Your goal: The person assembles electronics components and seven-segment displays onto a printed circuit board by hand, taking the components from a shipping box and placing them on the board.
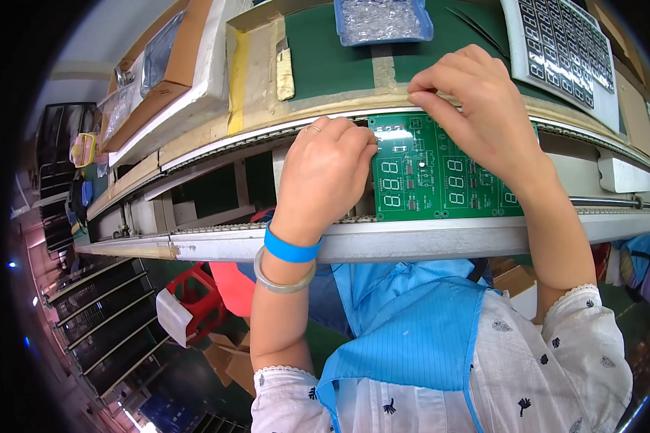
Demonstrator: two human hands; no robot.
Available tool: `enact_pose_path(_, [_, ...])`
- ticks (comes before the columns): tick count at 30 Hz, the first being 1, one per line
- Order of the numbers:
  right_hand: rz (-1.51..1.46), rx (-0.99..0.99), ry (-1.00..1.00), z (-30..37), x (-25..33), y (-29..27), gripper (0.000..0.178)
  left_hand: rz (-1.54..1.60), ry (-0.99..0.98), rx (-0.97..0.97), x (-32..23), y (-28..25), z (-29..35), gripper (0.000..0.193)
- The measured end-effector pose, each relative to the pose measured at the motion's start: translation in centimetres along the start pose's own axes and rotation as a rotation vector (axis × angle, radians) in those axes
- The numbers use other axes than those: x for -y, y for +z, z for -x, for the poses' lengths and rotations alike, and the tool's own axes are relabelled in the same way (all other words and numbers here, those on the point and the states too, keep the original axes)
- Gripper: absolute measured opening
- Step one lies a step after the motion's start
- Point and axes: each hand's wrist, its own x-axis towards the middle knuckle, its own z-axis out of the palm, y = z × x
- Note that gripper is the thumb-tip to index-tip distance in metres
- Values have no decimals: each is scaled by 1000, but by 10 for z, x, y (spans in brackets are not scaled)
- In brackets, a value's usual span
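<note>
A green circuit board (427, 202) with printed digit outlines and small mounted parts lies across the two rails of a conveyor in front of me. At its left edge is my left hand (326, 169), fingers curled and thumb and fingertips pinched together; what they hold, if anything, is too small to make out. My right hand (480, 108) hovers over the board's far side, covering part of its right half. Its thumb and index fingertips meet just beyond the board's far edge, and I cannot make out anything between them.
Beyond the far rail stand a blue tray (391, 40) of small clear parts, dark tweezers (478, 30), a tape-wrapped tool (285, 76) and a sheet of digit displays (567, 54). A cardboard box (172, 90) sits at left. The near metal rail (412, 242) runs before my body.
</note>
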Motion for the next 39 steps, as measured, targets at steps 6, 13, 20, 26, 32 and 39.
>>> enact_pose_path(6, [2,-9,-14,0,0,-2,9,-33,47,6,-1,1,-3,6])
enact_pose_path(13, [20,9,-37,-4,5,-7,10,-60,60,17,-3,1,-4,7])
enact_pose_path(20, [14,16,-28,-5,5,-10,10,-193,71,73,-10,-1,-7,8])
enact_pose_path(26, [10,-14,-83,-19,-7,-13,11,-109,43,74,-13,-3,-11,7])
enact_pose_path(32, [-15,114,48,-60,-2,-32,20,80,-81,80,-9,-1,-8,9])
enact_pose_path(39, [42,176,72,-87,-20,-19,18,93,-29,78,-11,5,-11,6])
